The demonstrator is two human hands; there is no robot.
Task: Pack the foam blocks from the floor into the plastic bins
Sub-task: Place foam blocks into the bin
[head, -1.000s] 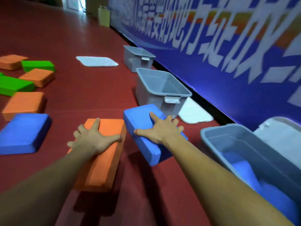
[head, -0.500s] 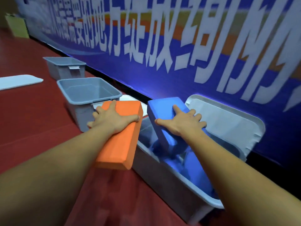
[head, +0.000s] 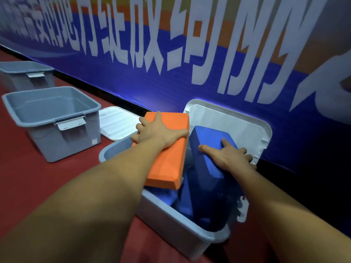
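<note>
The left hand [head: 157, 133] grips the orange foam block [head: 169, 164] over the near bin [head: 171, 221], the right hand [head: 229, 156] grips the blue foam block [head: 207, 137] tipped inside it, and the crowded blue blocks [head: 190, 205] underneath could push one out.

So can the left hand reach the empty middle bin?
Probably, but not yet: the left hand grips the orange block. Nothing stands between it and the middle bin.

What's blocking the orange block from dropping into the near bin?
The blue blocks already piled in the bin lie under the orange block held by the left hand; the right hand's blue block stands tilted close beside it.
</note>
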